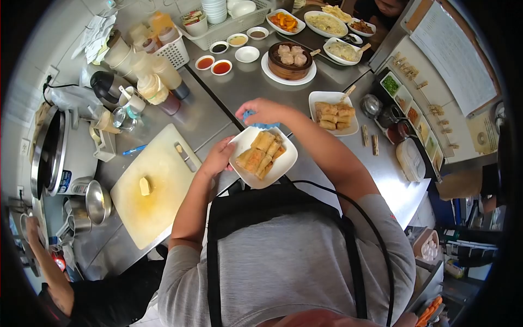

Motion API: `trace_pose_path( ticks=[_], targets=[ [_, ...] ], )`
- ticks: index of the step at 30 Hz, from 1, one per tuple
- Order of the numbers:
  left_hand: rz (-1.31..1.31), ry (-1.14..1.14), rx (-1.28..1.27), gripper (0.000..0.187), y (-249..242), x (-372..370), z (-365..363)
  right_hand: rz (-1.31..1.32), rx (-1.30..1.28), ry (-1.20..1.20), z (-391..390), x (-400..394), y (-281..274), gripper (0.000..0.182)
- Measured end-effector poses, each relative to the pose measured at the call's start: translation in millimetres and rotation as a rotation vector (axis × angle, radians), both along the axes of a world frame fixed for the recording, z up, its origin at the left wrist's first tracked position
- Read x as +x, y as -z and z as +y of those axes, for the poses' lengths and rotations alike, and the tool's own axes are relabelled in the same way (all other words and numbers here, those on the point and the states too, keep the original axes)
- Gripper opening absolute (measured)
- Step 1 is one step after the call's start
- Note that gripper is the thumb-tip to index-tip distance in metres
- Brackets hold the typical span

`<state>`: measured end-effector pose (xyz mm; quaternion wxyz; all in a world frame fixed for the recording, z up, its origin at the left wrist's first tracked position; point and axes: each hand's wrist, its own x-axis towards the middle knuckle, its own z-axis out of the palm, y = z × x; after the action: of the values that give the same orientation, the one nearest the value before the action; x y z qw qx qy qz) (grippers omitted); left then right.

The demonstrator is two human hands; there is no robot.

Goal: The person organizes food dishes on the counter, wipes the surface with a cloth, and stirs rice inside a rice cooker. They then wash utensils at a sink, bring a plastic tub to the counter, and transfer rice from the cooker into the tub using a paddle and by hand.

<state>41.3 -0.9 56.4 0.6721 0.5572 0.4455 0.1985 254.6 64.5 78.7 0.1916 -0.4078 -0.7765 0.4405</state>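
Observation:
My left hand point(219, 156) grips the left edge of a white square plate point(290, 148), held in front of my apron. Golden fried rolls point(263, 152), cut and stacked, lie on it. Over the plate's far edge, my right hand point(259, 112) has its fingers closed on a blue cloth point(265, 126), which lies along the rim. Part of the cloth is hidden by the hand. To the right stands a second white plate point(354, 124) of similar rolls point(333, 114), with a wooden clothespin point(348, 91) on its rim.
A cutting board point(169, 158) with a yellow lump point(145, 186) lies left. A bamboo steamer point(288, 68) of dumplings, sauce bowls point(222, 67) and filled dishes point(326, 24) stand behind. Squeeze bottles point(152, 87) are at back left. Another person's arm point(54, 264) shows lower left.

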Motion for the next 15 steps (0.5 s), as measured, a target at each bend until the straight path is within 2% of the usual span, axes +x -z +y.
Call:
trace_pose_path(
  ticks=[3, 6, 9, 12, 15],
  targets=[
    [-0.025, -0.024, -0.029, 0.032, 11, -4, 1, -0.265, -0.032, -0.118, -4, 4, -14, 0.037],
    [0.013, -0.034, -0.035, 0.032, 9, -3, -3, -0.318, 0.013, -0.020, -12, 19, 3, 0.034],
    [-0.005, -0.035, -0.019, 0.033, 10, -2, -4, -0.287, -0.091, 0.054, -26, 40, 4, 0.034],
    [-0.031, -0.159, -0.067, 0.035, 15, -4, 0, -0.198, -0.172, 0.113, -50, 66, 13, 0.032],
    [0.039, -0.202, 0.029, 0.036, 21, -9, 9, -0.191, -0.303, 0.109, -76, 80, 6, 0.029]
  ],
)
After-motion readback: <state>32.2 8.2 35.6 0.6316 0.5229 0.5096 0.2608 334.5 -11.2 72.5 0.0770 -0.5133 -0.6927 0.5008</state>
